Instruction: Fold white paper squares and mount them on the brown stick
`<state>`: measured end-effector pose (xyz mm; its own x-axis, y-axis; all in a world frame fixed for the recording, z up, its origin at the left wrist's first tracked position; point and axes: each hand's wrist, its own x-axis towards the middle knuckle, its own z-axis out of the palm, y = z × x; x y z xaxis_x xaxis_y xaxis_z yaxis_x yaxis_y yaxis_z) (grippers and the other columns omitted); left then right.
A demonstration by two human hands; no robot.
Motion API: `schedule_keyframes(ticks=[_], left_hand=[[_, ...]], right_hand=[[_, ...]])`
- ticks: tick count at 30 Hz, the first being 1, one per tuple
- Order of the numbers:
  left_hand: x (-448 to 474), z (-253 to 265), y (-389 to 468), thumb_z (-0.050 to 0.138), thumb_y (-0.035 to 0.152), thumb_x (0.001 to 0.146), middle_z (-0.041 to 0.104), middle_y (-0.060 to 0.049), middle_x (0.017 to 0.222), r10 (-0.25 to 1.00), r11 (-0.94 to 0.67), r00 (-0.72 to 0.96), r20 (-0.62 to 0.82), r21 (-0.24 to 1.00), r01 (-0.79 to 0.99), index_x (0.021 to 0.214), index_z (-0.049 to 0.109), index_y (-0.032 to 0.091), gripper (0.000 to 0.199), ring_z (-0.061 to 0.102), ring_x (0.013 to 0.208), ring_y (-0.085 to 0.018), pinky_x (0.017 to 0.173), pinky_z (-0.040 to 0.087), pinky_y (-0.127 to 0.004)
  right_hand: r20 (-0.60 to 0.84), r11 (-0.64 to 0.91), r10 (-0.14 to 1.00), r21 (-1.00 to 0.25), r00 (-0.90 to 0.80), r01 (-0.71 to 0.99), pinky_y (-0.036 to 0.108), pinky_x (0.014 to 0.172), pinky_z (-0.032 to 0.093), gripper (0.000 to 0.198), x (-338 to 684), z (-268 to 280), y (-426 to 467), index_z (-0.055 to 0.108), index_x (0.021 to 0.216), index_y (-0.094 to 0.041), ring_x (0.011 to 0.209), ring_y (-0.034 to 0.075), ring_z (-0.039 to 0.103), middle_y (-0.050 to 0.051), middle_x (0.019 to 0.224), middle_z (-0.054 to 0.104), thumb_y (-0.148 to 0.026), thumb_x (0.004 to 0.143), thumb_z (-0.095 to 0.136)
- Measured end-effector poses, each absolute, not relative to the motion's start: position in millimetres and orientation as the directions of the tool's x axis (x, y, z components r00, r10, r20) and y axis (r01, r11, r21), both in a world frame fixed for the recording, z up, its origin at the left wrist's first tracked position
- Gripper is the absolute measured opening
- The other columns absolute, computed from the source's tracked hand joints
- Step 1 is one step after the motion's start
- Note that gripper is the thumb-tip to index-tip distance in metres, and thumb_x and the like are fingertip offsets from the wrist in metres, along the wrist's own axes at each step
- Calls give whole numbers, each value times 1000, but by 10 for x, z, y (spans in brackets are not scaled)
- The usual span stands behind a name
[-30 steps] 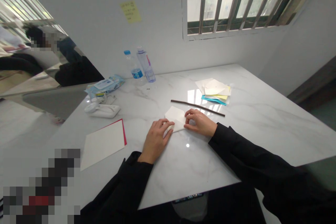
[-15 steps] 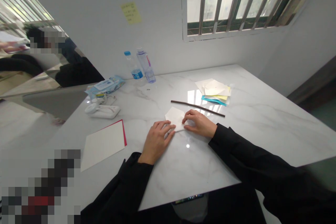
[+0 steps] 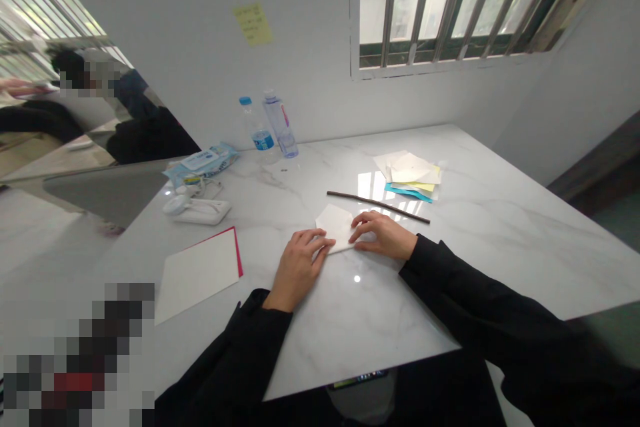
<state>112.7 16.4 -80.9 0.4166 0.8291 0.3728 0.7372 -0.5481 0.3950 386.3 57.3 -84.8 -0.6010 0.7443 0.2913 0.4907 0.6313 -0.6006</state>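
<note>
A folded white paper with a pointed top lies on the marble-patterned table in front of me. At its lower left corner, my left hand holds it, thumb and index fingertip at the edge and the other fingers bent on the left side. My right hand grips the right edge between curled fingers and thumb; those fingers hide part of that side. Just beyond the paper lies a thin dark brown stick.
White, yellow and blue papers are piled at the back right. A white sheet over red paper lies left. Behind it are a white device, a wipes pack and two bottles. A person sits at far left.
My right hand's fingertips have shifted slightly along the paper's right edge. The paper and my left hand stay almost where they were; the view has moved a little.
</note>
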Motion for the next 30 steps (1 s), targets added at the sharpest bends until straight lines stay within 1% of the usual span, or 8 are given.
schedule_keyframes(ticks=[7,14,21,27,30], left_hand=[[1117,-834,179,65,26,105,73,-4,127,843,-528,398,361,418,739,111,81,30,17,60,120,-27,109,50,-49],[1080,-838,214,64,21,104,73,-3,127,848,-525,408,337,444,726,114,82,32,23,61,120,-26,110,50,-49],[1056,-842,229,64,20,103,73,-3,128,858,-513,411,310,462,723,117,82,33,26,61,122,-27,112,48,-49],[1104,-812,220,61,28,106,72,-4,126,897,-441,353,266,496,748,111,83,30,23,60,123,-27,113,47,-50],[1118,-820,225,63,25,104,72,-3,125,899,-437,347,268,491,754,110,83,30,22,61,122,-27,113,47,-49]], right_hand=[[291,632,743,-602,-603,488,44,102,54,10,3872,-846,571,85,103,-30,106,23,68,7,121,72,-26,97,78],[286,624,745,-617,-603,479,46,103,54,10,3874,-818,561,84,99,-28,109,24,69,7,124,73,-20,93,80],[300,648,736,-572,-607,503,45,103,54,13,3871,-779,541,84,102,-26,108,24,69,8,122,73,-18,94,78],[302,658,729,-554,-614,510,45,103,53,8,3855,-775,537,83,101,-25,108,24,68,9,121,74,-22,96,77],[297,655,732,-553,-614,514,46,103,53,8,3850,-783,540,83,100,-25,109,25,68,9,121,74,-23,97,76]])
